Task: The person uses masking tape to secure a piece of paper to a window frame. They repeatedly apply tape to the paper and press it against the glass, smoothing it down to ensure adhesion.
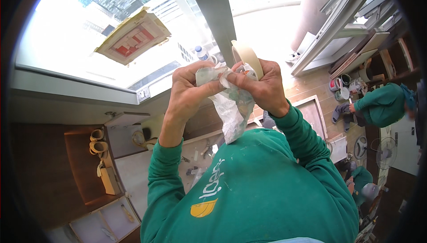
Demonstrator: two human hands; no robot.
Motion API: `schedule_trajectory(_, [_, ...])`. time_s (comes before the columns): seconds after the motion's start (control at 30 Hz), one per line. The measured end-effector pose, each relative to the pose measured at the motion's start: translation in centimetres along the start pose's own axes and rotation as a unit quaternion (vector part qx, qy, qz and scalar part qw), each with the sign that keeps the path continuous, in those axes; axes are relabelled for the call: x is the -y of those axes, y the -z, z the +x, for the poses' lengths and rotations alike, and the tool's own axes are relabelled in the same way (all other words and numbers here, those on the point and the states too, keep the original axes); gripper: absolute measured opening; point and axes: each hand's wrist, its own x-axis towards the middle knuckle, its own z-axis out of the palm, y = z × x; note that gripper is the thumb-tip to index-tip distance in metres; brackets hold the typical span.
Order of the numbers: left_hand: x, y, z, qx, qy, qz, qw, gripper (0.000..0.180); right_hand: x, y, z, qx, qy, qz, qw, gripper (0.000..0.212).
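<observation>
Both my hands are raised in front of my chest, close together. Between them hangs a crumpled, thin white sheet (232,114), like a wrapper or plastic bag, with faint orange and green print. My left hand (184,85) pinches its upper left edge between thumb and fingers. On the other side my right hand (267,87) grips the upper right part with its thumb. A roll of cream masking tape (250,58) also sits in the right hand, its ring standing above the fingers. The sheet's lower end dangles against my green sweatshirt (267,172).
A taped paper sheet (133,36) is stuck on the window at the left. A plastic bottle (201,52) stands beyond my hands. At the right are paint cans (341,92), a fan (386,150) and two co-workers in green. Shelves (95,163) with tape rolls are at the left.
</observation>
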Motion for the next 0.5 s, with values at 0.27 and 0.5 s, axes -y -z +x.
schedule_trajectory(0.27, [-1.4, 0.8, 0.6, -0.030, -0.002, 0.000, 1.000, 0.014, 0.5, -0.4, 0.5, 0.014, 0.051, -0.106, 0.993, 0.011])
schedule_trajectory(0.5, [-1.8, 1.5, 0.5, -0.037, 0.020, 0.008, 0.999, 0.013, 0.3, -0.4, 1.0, -0.009, 0.036, -0.067, 0.997, 0.016])
